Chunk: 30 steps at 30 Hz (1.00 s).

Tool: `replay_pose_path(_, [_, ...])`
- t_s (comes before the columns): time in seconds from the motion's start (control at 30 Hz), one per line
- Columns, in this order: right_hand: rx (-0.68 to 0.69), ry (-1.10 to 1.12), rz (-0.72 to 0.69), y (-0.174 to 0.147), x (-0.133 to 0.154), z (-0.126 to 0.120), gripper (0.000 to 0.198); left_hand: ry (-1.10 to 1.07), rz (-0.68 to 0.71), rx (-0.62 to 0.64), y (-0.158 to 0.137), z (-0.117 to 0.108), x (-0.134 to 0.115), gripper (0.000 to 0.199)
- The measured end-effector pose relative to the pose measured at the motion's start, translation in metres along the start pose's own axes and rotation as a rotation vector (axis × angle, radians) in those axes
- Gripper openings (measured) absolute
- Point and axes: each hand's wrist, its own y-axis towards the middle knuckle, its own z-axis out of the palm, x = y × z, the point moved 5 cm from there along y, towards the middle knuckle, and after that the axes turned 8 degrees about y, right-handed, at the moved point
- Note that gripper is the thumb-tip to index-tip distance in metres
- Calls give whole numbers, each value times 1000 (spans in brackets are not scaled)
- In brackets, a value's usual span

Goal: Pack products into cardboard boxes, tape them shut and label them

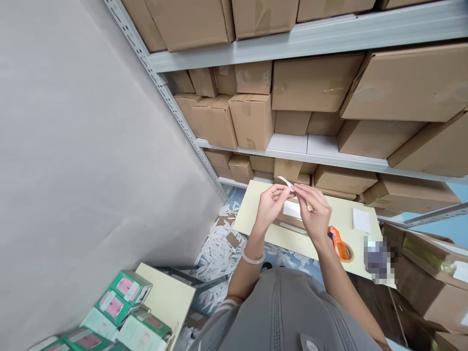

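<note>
A thin white paper strip (285,183) is pinched up in front of me, above the cream table. My left hand (271,207) has its thumb and fingers closed on the lower end of the strip. From the other side my right hand (313,210) pinches the same piece, its fingertips meeting those of the left. Below both hands lies a brown cardboard box (281,220) with a white label (292,209) on top, partly covered by the right hand. An orange tape dispenser (338,243) rests to the right, beside my right forearm.
White paper (361,220) lies on the table (252,204), near a pixelated object. Shelves (307,41) full of cardboard boxes (251,122) rise behind. Many white paper strips (215,246) litter the floor at left. Green boxes (120,297) sit on a lower-left table (166,292).
</note>
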Motion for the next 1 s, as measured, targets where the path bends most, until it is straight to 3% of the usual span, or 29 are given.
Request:
replay_pose_path(0.6, [-46, -125, -85, -1, -9, -20, 43, 111, 59, 12, 8, 27, -2, 30])
replay_pose_path(1.0, [-78, -81, -25, 5, 2, -32, 27, 131, 95, 19, 4, 35, -13, 27])
